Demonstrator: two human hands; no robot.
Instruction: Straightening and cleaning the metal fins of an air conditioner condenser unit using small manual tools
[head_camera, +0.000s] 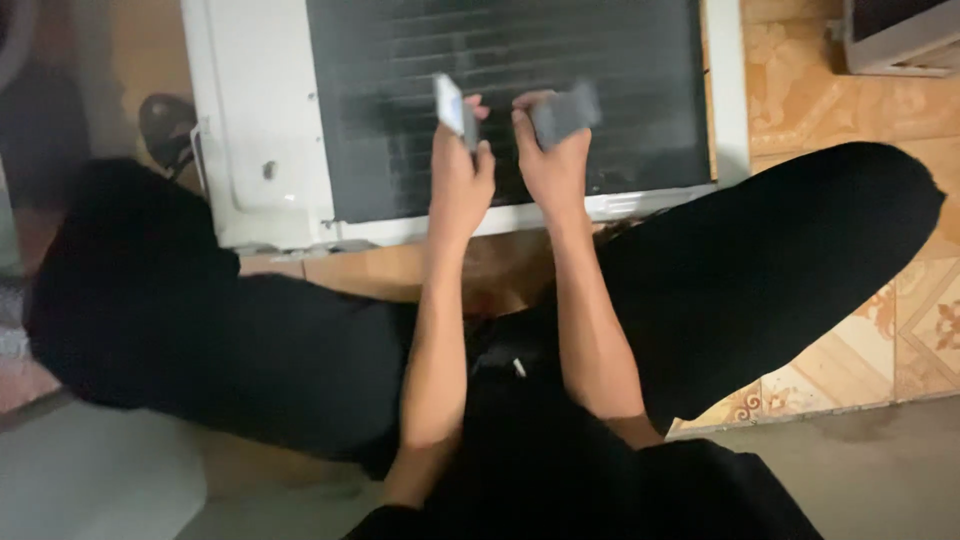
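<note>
A white air-conditioner unit (260, 120) lies on the floor in front of me, its dark finned coil (400, 90) facing up. My left hand (458, 180) is over the coil and grips a small flat pale tool (452, 105), blurred. Beside it, my right hand (550, 165) holds a small grey block-like object (566, 112), also blurred, above the fins. My forearms reach out between my knees in black trousers.
Patterned orange floor tiles (900, 330) spread to the right. Part of another pale unit (895, 40) shows at the top right corner. A dark rounded object (165, 125) sits left of the unit. A grey concrete step (880, 470) lies near me.
</note>
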